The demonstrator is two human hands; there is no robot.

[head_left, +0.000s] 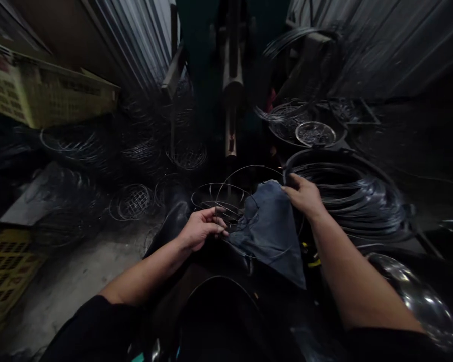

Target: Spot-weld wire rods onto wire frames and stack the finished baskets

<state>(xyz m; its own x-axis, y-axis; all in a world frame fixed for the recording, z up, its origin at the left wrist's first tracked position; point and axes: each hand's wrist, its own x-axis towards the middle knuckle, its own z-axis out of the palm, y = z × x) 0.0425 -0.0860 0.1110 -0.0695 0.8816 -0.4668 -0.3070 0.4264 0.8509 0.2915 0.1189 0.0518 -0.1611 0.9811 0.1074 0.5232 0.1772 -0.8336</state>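
My left hand (202,229) is closed in a pinch on the near edge of a round wire frame (226,198) and on the corner of a dark grey cloth (272,231). My right hand (304,193) grips the far top edge of the same cloth, fingers curled over it. The cloth hangs between the two hands, draped over the wire frame, above my lap. A thin wire hoop (249,173) arcs up behind the cloth.
A big coil of dark wire (355,196) lies right of my right hand. Several round wire grids (134,201) are scattered on the floor at left. Yellow crates (7,266) stand at left, a shiny metal bowl (419,296) at lower right, a machine post (232,100) ahead.
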